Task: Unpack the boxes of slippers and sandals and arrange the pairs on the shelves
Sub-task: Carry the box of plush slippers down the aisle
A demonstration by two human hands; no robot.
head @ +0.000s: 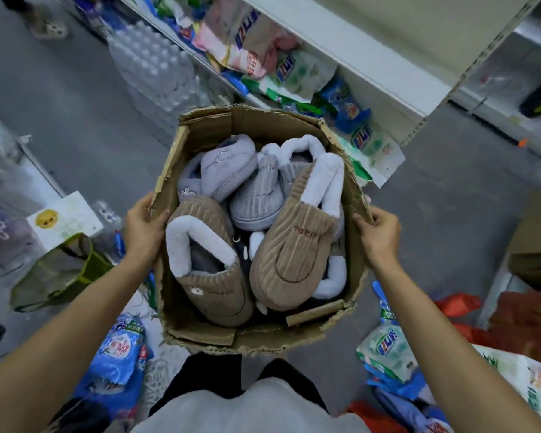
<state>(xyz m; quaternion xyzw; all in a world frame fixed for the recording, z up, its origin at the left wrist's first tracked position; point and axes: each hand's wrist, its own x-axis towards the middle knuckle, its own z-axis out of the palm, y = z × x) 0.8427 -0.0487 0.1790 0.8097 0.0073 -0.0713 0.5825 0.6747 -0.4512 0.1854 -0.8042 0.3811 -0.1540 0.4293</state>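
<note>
A torn open cardboard box [200, 335] fills the middle of the head view, held above the floor. My left hand [142, 232] grips its left rim and my right hand [378, 237] grips its right rim. Inside lie several plush slippers: a tan corduroy slipper [294, 254] with white fleece lining on the right, another tan one [213, 285] at the lower left, and grey ones [228, 170] behind them. Something dark sits between the tan slippers, mostly hidden.
A white shelf unit [350, 48] runs across the upper right, with bags of detergent [294, 70] spilling along its base. Shrink-wrapped water bottles [153, 67] stand at upper left. More bags [119, 348] and a green tote [60, 270] crowd the grey floor around my legs.
</note>
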